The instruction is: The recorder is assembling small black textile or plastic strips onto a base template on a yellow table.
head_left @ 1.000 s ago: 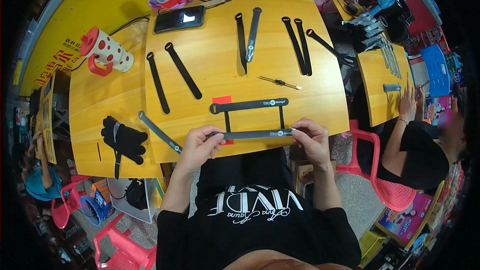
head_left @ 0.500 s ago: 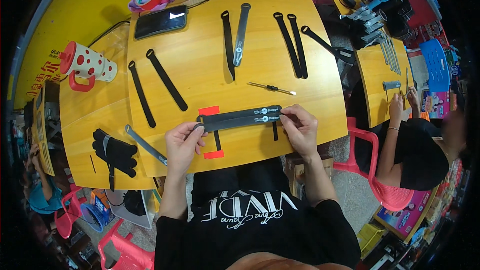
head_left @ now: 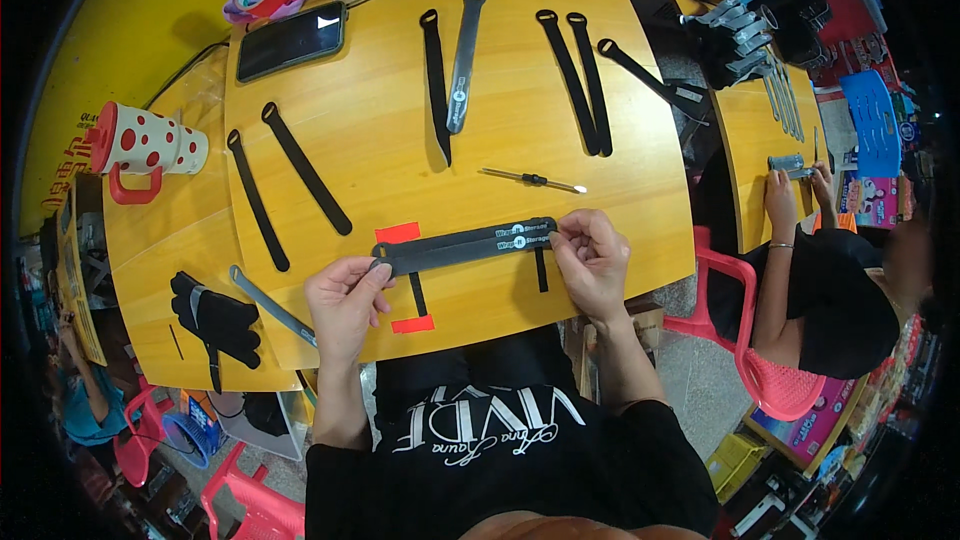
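Both hands hold two dark grey hook-and-loop straps (head_left: 450, 248) lengthwise, one overlapping the other, with white print near their right ends. My left hand (head_left: 347, 297) is closed in a pinch on the left end, by the slotted head. At the other end my right hand (head_left: 592, 262) pinches the straps between thumb and fingers. Beneath them on the table lie two thin black strips (head_left: 419, 295). Red tape (head_left: 413, 324) marks the left strip's near end, and another red tape piece (head_left: 398, 232) its far end. A grey strap (head_left: 270, 305) lies left of my left hand.
On the yellow table (head_left: 380, 180) lie several loose black straps (head_left: 307, 168), a small two-ended tool (head_left: 535, 180), a phone (head_left: 291, 42) and a black strapped bundle (head_left: 215, 320). A spotted tumbler (head_left: 150, 145) stands left. A co-worker (head_left: 840, 290) sits right, near a pink chair (head_left: 735, 320).
My view has shifted a little, so the table things sit slightly farther left in the picture. My hands keep their hold on the straps, almost unmoved over the table.
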The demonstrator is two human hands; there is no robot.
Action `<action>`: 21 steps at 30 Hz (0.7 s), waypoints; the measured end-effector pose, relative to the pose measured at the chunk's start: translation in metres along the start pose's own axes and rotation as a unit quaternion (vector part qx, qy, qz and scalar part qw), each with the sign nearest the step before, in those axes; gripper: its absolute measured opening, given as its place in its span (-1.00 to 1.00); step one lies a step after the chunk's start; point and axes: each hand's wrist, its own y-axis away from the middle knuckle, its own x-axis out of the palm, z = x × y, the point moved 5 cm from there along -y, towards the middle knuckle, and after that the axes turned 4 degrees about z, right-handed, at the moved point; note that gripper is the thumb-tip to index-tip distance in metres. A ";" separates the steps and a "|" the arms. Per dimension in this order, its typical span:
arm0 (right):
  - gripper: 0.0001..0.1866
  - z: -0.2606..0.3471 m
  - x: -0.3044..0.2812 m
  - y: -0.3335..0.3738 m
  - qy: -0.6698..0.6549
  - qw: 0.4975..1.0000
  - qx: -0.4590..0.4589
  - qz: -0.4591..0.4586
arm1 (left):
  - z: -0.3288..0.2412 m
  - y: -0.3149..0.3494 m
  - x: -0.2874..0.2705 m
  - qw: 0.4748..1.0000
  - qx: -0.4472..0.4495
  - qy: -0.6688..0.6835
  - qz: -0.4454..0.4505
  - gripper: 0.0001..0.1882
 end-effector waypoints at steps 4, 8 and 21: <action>-0.86 -0.003 0.001 0.000 -0.006 1.000 0.000 -0.001 | 0.001 -0.001 0.000 1.000 -0.001 -0.004 -0.001 -0.93; -0.88 0.000 0.000 0.000 0.009 1.000 0.000 -0.004 | -0.002 -0.001 0.002 1.000 -0.007 -0.021 -0.003 -0.94; -0.86 -0.003 0.003 0.001 0.010 1.000 0.006 -0.013 | 0.001 -0.001 0.002 0.999 -0.011 -0.036 -0.012 -0.94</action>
